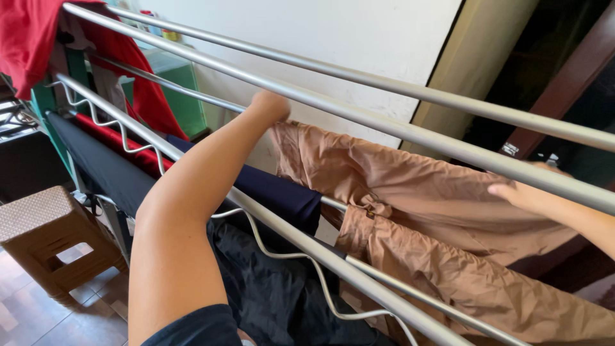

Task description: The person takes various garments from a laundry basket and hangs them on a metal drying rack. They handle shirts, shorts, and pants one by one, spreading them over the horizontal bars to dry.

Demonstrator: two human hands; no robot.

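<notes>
Left hand (269, 106) fingers closed on brown garment (416, 192) at drying rack rail (384, 125); right hand (522, 192) fingers touch it, grip unclear.

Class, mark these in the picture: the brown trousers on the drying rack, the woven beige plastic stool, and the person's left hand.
Brown trousers (423, 192): head view, upper cloth panel.
Woven beige plastic stool (35, 214): head view, seat top.
Left hand (269, 106): head view, back of the hand.

— What carries the clothes?
— A metal drying rack (359, 112) of long silver bars.
— And on it?
— A tan garment (435, 218), a navy cloth (282, 192), a black one (109, 166) and a red one (138, 83), all draped over the bars.
</notes>
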